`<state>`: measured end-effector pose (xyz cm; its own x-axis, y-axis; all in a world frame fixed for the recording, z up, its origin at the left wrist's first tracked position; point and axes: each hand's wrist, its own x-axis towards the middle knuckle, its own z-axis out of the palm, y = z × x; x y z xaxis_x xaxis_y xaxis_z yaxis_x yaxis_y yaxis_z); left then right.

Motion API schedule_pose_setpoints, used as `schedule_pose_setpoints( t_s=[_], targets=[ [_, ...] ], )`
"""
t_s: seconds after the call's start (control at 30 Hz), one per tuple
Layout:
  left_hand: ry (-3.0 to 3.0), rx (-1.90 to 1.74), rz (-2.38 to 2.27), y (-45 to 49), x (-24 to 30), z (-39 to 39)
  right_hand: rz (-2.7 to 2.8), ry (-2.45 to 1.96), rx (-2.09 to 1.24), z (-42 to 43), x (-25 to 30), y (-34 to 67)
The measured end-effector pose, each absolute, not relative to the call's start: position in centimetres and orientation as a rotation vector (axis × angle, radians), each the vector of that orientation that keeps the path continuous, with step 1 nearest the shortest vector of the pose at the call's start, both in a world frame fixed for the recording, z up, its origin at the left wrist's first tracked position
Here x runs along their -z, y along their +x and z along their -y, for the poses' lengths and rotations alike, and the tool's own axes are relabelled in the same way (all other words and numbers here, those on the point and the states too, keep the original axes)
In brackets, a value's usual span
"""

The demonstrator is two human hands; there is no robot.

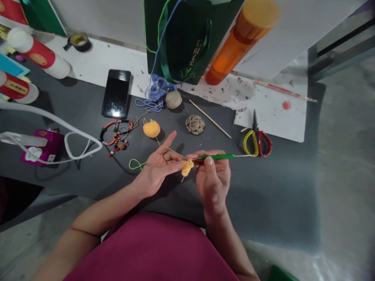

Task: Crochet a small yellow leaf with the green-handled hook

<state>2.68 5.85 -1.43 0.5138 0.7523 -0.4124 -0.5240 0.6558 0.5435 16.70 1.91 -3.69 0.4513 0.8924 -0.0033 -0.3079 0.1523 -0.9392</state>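
Overall, a dark grey table (275, 199) spans the work area, with a dark green paper bag (187, 43) upright at its far side and, just right of that, a tall orange bottle (240, 43). Both hands meet near the middle: the left hand (159, 168) is partly spread, its index finger extended and its thumb pinching at the fingertips, while the right hand (213, 177) is curled closely, thumb uppermost. Farther off lie a black phone (116, 93), to the left, and scissors (256, 130) with one yellow and one red handle, to the right. Gripped by the right hand is a green-handled hook (219, 157), its left end at the work. Beyond the hands sit a beige rosette (195, 125) and a slightly smaller yellow yarn ball (151, 128). Smallest is the yellow crocheted piece (187, 168) — held in the left hand's pinch, between the two hands — with a thin yarn strand (175, 152) leading toward it.
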Motion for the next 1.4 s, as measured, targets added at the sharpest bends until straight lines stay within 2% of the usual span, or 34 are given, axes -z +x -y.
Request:
schedule_pose_setpoints(
  t_s=[0.5, 0.8, 1.4],
  targets=[
    [0.438, -0.820, -0.751, 2.6, 1.3, -5.9, 0.891, -1.178, -0.872, -1.3, 3.0, 17.5],
    [0.559, -0.896, -0.824, 2.7, 1.6, -5.7, 1.054, -1.227, -0.644, -0.9, 3.3, 17.7],
    [0.540, -0.866, -0.832, 2.6, 1.6, -5.7, 1.066, -1.169, -0.643, -1.0, 3.1, 17.5]
  ],
)
